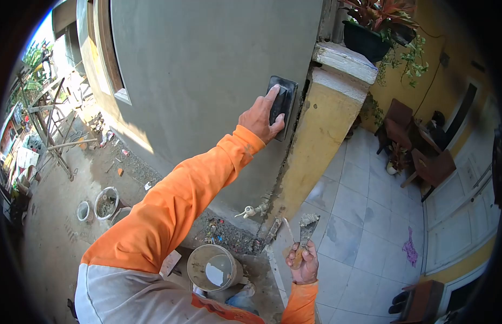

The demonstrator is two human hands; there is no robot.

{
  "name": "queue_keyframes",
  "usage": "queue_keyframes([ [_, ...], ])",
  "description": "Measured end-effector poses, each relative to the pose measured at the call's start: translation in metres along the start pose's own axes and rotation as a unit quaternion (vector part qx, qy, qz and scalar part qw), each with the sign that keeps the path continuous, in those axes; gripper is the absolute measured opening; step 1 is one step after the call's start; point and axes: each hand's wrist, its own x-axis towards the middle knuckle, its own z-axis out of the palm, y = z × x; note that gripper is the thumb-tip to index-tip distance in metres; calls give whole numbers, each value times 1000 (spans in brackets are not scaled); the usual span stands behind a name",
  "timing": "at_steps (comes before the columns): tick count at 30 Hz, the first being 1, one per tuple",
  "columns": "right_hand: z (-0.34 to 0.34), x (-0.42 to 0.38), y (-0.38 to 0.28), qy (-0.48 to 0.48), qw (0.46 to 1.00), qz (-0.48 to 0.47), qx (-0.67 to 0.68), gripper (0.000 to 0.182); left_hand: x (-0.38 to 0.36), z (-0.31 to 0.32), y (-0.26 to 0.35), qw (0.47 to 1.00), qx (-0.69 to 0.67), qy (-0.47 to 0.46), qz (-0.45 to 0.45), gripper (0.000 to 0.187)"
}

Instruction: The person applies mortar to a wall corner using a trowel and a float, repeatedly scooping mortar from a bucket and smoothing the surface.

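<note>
My left hand (260,116) is stretched out at the end of an orange sleeve, its fingers closed round the grip of a black plastering float (287,110). The float lies against the grey plastered wall (207,70), close to its right edge. Lower down, my right hand (303,263) grips the wooden handle of a trowel (307,232), blade upward, with wet mortar on its tip. A thin pale strip stands beside the blade. Below the wall is a bucket (196,283) holding water and a pale piece. A tap (251,211) sticks out low on the wall.
A yellow pillar (315,135) with a white cap borders the plaster; a potted plant (369,40) sits on top. To the right lie a tiled porch floor (348,237), chairs (398,121) and a purple cloth (410,247). More buckets (106,203) and a wooden trestle (45,116) stand left.
</note>
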Motion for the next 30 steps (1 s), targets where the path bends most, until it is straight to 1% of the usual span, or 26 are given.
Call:
queue_keyframes([
  [5, -1, 8, -16, -5, 1000, 14, 13, 32, 8, 18, 6, 998, 41, 32, 23, 72],
  [8, -5, 10, -17, 8, 1000, 27, 5, 32, 8, 20, 7, 998, 42, 44, 25, 73],
  [11, -4, 13, -21, -1, 1000, 26, -4, 32, 9, 23, 6, 997, 42, 56, 34, 74],
  [17, -3, 11, -25, -4, 1000, 26, 2, 29, 9, 26, 8, 998, 42, 45, 16, 74],
  [20, -2, 7, -28, 25, 999, 26, -6, 31, 9, 27, 9, 999, 41, 35, 4, 74],
  [23, -4, 8, -28, 11, 1000, 24, -3, 31, 9, 27, 8, 998, 44, 48, 19, 74],
  [26, -3, 10, -29, 10, 1000, 25, 0, 30, 9, 25, 9, 998, 53, 27, 10, 74],
  [27, 0, 10, -31, 3, 1000, 24, -7, 31, 9, 26, 8, 999, 48, 19, 12, 74],
  [29, 3, 11, -30, 0, 1000, 17, -11, 32, 10, 26, 6, 998, 45, 37, 28, 74],
  [30, 3, 12, -28, 3, 1000, 19, -12, 33, 9, 26, 5, 998, 44, 30, 16, 73],
])
